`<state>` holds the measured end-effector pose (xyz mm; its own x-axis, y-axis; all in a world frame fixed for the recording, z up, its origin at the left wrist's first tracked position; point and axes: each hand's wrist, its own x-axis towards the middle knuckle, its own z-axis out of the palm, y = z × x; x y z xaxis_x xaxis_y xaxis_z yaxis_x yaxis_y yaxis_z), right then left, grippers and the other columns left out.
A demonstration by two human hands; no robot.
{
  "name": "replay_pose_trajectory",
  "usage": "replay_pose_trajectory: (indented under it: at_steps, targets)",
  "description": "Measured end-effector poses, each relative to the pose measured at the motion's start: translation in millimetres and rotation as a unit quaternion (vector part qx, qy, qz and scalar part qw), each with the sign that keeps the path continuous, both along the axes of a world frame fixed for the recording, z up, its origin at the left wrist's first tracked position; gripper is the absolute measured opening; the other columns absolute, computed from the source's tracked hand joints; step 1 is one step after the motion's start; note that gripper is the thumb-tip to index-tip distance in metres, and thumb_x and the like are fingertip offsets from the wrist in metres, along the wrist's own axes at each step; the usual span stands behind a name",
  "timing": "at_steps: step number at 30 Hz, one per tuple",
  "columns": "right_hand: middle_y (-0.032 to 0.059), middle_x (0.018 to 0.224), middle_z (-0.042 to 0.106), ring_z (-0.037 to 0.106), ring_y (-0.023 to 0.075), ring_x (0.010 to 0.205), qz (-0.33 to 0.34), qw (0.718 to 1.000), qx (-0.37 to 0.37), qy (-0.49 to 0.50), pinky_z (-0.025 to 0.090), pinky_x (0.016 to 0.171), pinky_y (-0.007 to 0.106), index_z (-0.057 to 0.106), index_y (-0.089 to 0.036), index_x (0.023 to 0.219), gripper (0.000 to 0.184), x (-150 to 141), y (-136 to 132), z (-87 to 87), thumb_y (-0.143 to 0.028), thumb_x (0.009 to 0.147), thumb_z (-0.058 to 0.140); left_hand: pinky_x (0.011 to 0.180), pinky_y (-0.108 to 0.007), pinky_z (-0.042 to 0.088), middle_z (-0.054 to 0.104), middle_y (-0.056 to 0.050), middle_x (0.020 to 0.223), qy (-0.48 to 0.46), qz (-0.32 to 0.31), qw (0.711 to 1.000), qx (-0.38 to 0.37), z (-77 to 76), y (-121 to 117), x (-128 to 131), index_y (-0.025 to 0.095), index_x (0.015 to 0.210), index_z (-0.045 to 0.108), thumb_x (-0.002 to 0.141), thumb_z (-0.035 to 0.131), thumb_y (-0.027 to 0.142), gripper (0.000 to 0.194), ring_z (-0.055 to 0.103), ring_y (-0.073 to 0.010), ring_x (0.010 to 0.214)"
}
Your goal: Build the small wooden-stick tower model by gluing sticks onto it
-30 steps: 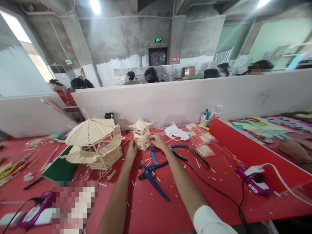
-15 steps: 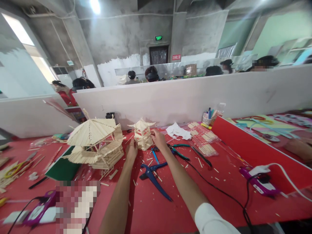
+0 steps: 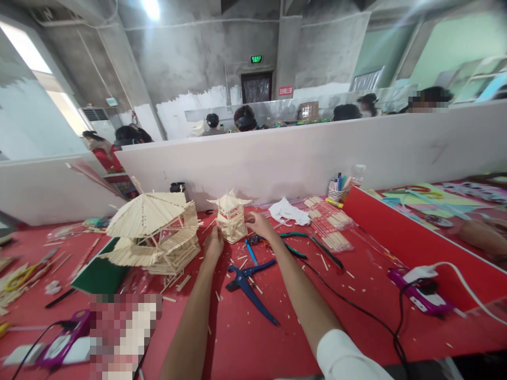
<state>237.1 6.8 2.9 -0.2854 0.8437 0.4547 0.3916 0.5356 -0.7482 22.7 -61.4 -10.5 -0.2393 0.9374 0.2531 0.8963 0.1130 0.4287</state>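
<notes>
A small pavilion model (image 3: 231, 224) built of pale wooden sticks stands upright on the red table between my hands. My left hand (image 3: 214, 244) is at its lower left side, fingers closed against the edge. On the other side my right hand (image 3: 259, 224) has its fingertips pinched at the model's right side, just under the roof. Whether a loose stick is in that pinch is too small to tell. A larger stick pavilion (image 3: 154, 232) with two roof tiers stands left of my left hand. Blue-handled cutters (image 3: 249, 290) lie between my forearms.
Green-handled pliers (image 3: 293, 243) and a black cable lie right of my right hand. Bagged sticks (image 3: 328, 227), a white tissue (image 3: 289, 212) and a pen basket (image 3: 336, 192) are behind. Power strips (image 3: 420, 295) flank the table; a white partition (image 3: 277, 158) runs along the back.
My right hand's fingertips have shifted slightly down along the small model's side. My left hand and the model stay almost in place; the view has drifted a little.
</notes>
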Motion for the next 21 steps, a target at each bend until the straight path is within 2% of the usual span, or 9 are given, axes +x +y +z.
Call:
replay_pose_trajectory:
  at_steps: [5, 8, 12, 15, 18, 21]
  targets:
    - [0.0046, 0.089, 0.079, 0.074, 0.0201, 0.081, 0.01, 0.999, 0.002, -0.046, 0.054, 0.076, 0.027, 0.074, -0.02, 0.086, 0.011, -3, -6, 2.9, -0.011, 0.081, 0.07, 0.073, -0.026, 0.047, 0.075, -0.012, 0.103, -0.011, -0.014, 1.0, -0.021, 2.4, -1, 0, 0.017, 0.143, 0.048, 0.099, 0.044, 0.025, 0.044, 0.071, -0.0209, 0.088]
    - [0.0051, 0.092, 0.08, 0.073, 0.0216, 0.084, -0.024, 0.998, 0.005, -0.063, 0.052, 0.077, 0.027, 0.075, -0.021, 0.087, 0.011, -8, -10, 4.9, -0.014, 0.082, 0.07, 0.077, -0.026, 0.049, 0.074, -0.013, 0.11, -0.018, -0.028, 0.999, -0.029, 6.7, -3, -2, 0.017, 0.145, 0.045, 0.099, 0.042, 0.022, 0.046, 0.071, -0.0211, 0.094]
    - [0.0062, 0.091, 0.08, 0.073, 0.0224, 0.085, -0.08, 0.994, 0.002, -0.073, 0.052, 0.077, 0.027, 0.076, -0.023, 0.087, 0.007, -16, -13, 4.1, -0.021, 0.086, 0.069, 0.091, -0.028, 0.049, 0.066, -0.016, 0.131, -0.013, -0.037, 0.999, -0.028, 13.1, -6, -7, 0.015, 0.15, 0.039, 0.095, 0.046, 0.014, 0.055, 0.066, -0.0225, 0.115]
    - [0.0066, 0.092, 0.079, 0.073, 0.0228, 0.087, -0.104, 0.992, 0.001, -0.074, 0.052, 0.077, 0.027, 0.075, -0.023, 0.089, 0.009, -18, -15, 2.2, -0.022, 0.088, 0.067, 0.098, -0.029, 0.047, 0.062, -0.017, 0.136, -0.003, -0.049, 0.998, -0.039, 16.9, -11, -10, 0.014, 0.14, 0.051, 0.092, 0.048, 0.01, 0.048, 0.062, -0.0237, 0.121]
    - [0.0076, 0.093, 0.079, 0.073, 0.0236, 0.09, -0.109, 0.991, 0.004, -0.072, 0.052, 0.079, 0.029, 0.075, -0.022, 0.09, 0.009, -18, -15, 1.3, -0.023, 0.089, 0.066, 0.099, -0.029, 0.046, 0.067, -0.016, 0.128, 0.006, -0.071, 0.996, -0.061, 20.4, -17, -12, 0.015, 0.127, 0.062, 0.092, 0.049, 0.01, 0.037, 0.064, -0.0229, 0.116]
    - [0.0066, 0.097, 0.079, 0.074, 0.0208, 0.091, -0.09, 0.994, 0.006, -0.069, 0.053, 0.079, 0.026, 0.074, -0.022, 0.095, 0.012, -14, -13, 2.2, -0.018, 0.088, 0.065, 0.097, -0.029, 0.046, 0.071, -0.014, 0.12, 0.016, -0.083, 0.993, -0.085, 23.7, -25, -16, 0.017, 0.119, 0.066, 0.092, 0.051, 0.013, 0.032, 0.066, -0.0222, 0.114]
